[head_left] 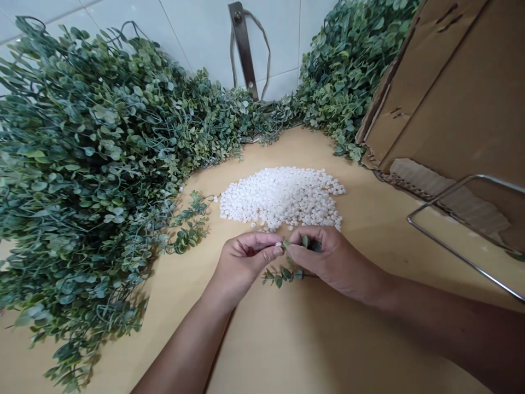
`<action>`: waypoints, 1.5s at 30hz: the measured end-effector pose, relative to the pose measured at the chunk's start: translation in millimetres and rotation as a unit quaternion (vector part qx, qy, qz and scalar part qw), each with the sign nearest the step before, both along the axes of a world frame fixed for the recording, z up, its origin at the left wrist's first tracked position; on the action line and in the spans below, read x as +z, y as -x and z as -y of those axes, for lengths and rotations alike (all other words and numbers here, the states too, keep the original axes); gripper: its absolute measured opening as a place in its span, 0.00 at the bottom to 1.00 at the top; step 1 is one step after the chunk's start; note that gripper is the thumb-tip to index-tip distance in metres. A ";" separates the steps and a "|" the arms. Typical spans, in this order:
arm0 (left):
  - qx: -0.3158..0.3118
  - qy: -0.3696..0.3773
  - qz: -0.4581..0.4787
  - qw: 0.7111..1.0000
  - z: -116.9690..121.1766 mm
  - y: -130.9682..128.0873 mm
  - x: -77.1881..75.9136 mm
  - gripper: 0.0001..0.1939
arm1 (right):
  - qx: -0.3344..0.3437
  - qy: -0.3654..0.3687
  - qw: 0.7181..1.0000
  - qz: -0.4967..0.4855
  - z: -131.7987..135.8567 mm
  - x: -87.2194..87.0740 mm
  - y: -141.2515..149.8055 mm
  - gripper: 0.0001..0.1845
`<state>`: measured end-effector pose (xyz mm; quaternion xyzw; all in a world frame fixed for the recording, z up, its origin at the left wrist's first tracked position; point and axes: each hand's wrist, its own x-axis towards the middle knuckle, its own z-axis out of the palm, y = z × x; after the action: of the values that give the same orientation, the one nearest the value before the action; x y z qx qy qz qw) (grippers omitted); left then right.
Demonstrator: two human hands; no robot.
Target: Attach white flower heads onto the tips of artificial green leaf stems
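Between the thumb and forefinger of my left hand (pixel 248 260) is a small white plastic bead (pixel 279 244). My right hand (pixel 324 257) is closed on an artificial leaf sprig (pixel 283 277), whose green leaves show between and below the fingers. Bead and sprig meet where my fingertips come together; whether the stem is inside the bead I cannot tell. Just beyond my hands a heap of white beads (pixel 279 194) is spread on the tan table (pixel 262 339). Left of the heap lies a loose leaf sprig (pixel 191 227) with a white bead by its upper end.
A large mass of artificial greenery (pixel 94 137) covers the left side, and another green pile (pixel 353 65) stands at the back right. A cardboard box (pixel 455 98) and a bent metal wire frame (pixel 447 238) are on the right. A metal strap (pixel 244 49) leans against the tiled wall (pixel 197 33).
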<state>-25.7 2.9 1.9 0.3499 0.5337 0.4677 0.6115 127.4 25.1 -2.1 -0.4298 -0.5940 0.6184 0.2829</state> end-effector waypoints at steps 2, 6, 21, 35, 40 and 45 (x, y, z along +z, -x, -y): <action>0.002 0.003 0.004 1.000 -0.3 0.6 0.1 0.13 | -0.001 0.005 1.000 0.000 0.0 0.7 -0.6 0.15; 0.005 0.002 0.006 1.000 -0.4 1.8 -0.1 0.13 | -0.006 0.007 1.000 0.006 -0.4 0.2 -1.9 0.14; 0.005 -0.004 -0.038 0.999 -1.2 -1.2 0.8 0.10 | -0.004 -0.007 1.000 0.027 -1.0 -0.7 1.0 0.14; 0.018 -0.012 -0.038 0.999 -2.1 -4.1 -2.6 0.10 | -0.021 -0.037 0.997 0.068 2.1 2.9 4.9 0.11; 0.002 -0.022 -0.042 0.999 -2.5 -4.6 -2.0 0.11 | -0.012 -0.034 0.999 0.032 0.1 2.1 2.4 0.12; -0.004 -0.013 -0.032 0.999 -2.7 -0.2 0.5 0.17 | 0.001 0.021 0.999 -0.034 -5.6 -2.8 -1.9 0.13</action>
<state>-25.5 5.6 2.4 0.3743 0.5454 0.4607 0.5918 129.3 30.6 -4.8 -0.4138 -0.5715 0.6452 0.2932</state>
